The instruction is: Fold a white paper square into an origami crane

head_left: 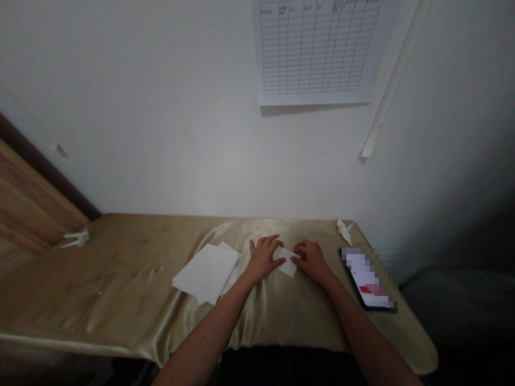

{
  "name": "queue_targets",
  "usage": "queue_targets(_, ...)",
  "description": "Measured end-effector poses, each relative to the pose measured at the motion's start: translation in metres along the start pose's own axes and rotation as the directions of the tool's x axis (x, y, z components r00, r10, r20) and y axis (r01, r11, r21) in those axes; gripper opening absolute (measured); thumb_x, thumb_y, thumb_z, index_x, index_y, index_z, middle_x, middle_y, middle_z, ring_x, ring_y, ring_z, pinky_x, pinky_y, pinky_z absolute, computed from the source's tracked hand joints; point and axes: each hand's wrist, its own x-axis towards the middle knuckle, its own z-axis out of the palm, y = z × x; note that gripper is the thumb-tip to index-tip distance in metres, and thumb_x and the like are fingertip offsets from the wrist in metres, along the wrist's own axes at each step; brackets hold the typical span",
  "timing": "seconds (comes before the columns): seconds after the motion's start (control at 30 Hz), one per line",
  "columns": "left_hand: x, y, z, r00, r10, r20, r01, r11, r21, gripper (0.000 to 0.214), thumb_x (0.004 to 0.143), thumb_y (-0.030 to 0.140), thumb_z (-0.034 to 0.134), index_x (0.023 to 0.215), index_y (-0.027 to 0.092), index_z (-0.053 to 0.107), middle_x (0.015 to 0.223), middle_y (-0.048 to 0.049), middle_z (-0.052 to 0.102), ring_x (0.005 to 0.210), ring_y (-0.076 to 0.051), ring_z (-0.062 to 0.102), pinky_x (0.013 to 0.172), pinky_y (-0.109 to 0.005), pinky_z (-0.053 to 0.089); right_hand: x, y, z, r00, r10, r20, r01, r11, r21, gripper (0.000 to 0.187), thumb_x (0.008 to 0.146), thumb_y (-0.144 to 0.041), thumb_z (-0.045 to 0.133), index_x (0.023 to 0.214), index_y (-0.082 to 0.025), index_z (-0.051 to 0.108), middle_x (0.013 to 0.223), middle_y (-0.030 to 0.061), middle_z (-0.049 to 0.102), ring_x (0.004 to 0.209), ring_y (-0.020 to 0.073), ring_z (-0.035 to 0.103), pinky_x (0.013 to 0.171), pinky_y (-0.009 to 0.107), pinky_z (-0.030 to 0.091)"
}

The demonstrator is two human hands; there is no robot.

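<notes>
A small folded white paper [288,261] lies on the gold satin cloth covering the table [120,279]. My left hand [264,257] rests flat on the paper's left end, fingers spread and stretched out. My right hand [310,258] sits at the paper's right end with its fingers curled down, pressing the paper's edge against the cloth. A stack of white sheets [207,272] lies just left of my left hand.
A phone [368,279] with a lit screen lies to the right of my right hand. A folded paper crane [344,229] stands at the table's back right, another paper crane [76,238] at the far left. A ruled chart [317,48] hangs on the wall.
</notes>
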Motion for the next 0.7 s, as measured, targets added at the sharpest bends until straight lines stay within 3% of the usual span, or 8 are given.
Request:
queue_targets(0.1, 0.001, 0.000, 0.001, 1.000, -0.008, -0.022, 0.008, 1.000, 0.008, 0.049, 0.086, 0.044, 0.069, 0.132, 0.038, 0.052, 0.155, -0.0024, 0.043, 0.140, -0.031, 0.036, 0.114, -0.073, 0.010, 0.002, 0.002, 0.001, 0.998, 0.020, -0.061, -0.019, 0.999, 0.029, 0.015, 0.084, -0.029, 0.062, 0.094, -0.023, 0.070, 0.105, 0.0052, 0.069, 0.107, 0.0236, 0.059, 0.105, 0.045, 0.034)
queue_targets(0.2, 0.001, -0.001, 0.002, 0.998, -0.042, -0.042, 0.042, 0.999, 0.004, 0.059, 0.087, 0.048, 0.066, 0.142, 0.038, 0.045, 0.154, -0.0055, 0.043, 0.140, -0.032, 0.036, 0.115, -0.072, 0.010, 0.004, 0.004, -0.003, 0.978, 0.073, -0.193, -0.072, 0.997, 0.015, 0.018, 0.086, -0.031, 0.057, 0.095, -0.021, 0.069, 0.100, 0.0078, 0.070, 0.102, 0.0247, 0.060, 0.103, 0.044, 0.037)
queue_targets(0.33, 0.001, -0.002, 0.004, 0.997, -0.056, -0.050, 0.056, 0.998, 0.005, 0.059, 0.088, 0.050, 0.064, 0.142, 0.038, 0.044, 0.154, -0.0057, 0.043, 0.141, -0.032, 0.036, 0.114, -0.073, 0.011, 0.003, 0.004, -0.015, 0.915, 0.023, -0.402, -0.067, 0.993, -0.097, 0.022, 0.092, -0.033, 0.051, 0.095, -0.019, 0.067, 0.100, 0.0085, 0.069, 0.104, 0.0252, 0.058, 0.115, 0.051, 0.022)
queue_targets(0.4, 0.001, -0.002, 0.003, 0.998, -0.042, -0.054, 0.042, 0.999, 0.008, 0.056, 0.089, 0.048, 0.063, 0.141, 0.039, 0.045, 0.154, -0.0045, 0.043, 0.140, -0.031, 0.036, 0.114, -0.073, 0.011, 0.001, 0.002, -0.019, 0.899, -0.027, -0.437, -0.042, 0.988, -0.149, 0.020, 0.093, -0.031, 0.050, 0.093, -0.020, 0.066, 0.101, 0.0080, 0.070, 0.105, 0.0245, 0.058, 0.118, 0.052, 0.018)
queue_targets(0.5, 0.000, -0.001, 0.003, 0.997, -0.037, -0.061, 0.037, 0.999, 0.002, 0.055, 0.089, 0.047, 0.064, 0.140, 0.040, 0.046, 0.154, -0.0036, 0.044, 0.140, -0.030, 0.037, 0.114, -0.073, 0.011, 0.000, 0.000, -0.020, 0.922, -0.102, -0.375, 0.035, 0.983, -0.183, 0.015, 0.092, -0.027, 0.051, 0.091, -0.022, 0.066, 0.106, 0.0073, 0.070, 0.109, 0.0238, 0.057, 0.119, 0.051, 0.018)
queue_targets(0.7, 0.000, 0.000, 0.001, 0.994, -0.048, -0.096, 0.045, 0.999, -0.030, 0.052, 0.088, 0.045, 0.066, 0.138, 0.037, 0.051, 0.150, -0.0030, 0.049, 0.138, -0.029, 0.039, 0.116, -0.069, 0.011, 0.000, -0.003, -0.011, 0.972, -0.180, -0.148, 0.163, 0.979, -0.123, 0.008, 0.086, -0.028, 0.064, 0.084, -0.022, 0.068, 0.120, 0.0094, 0.067, 0.118, 0.0260, 0.056, 0.113, 0.049, 0.032)
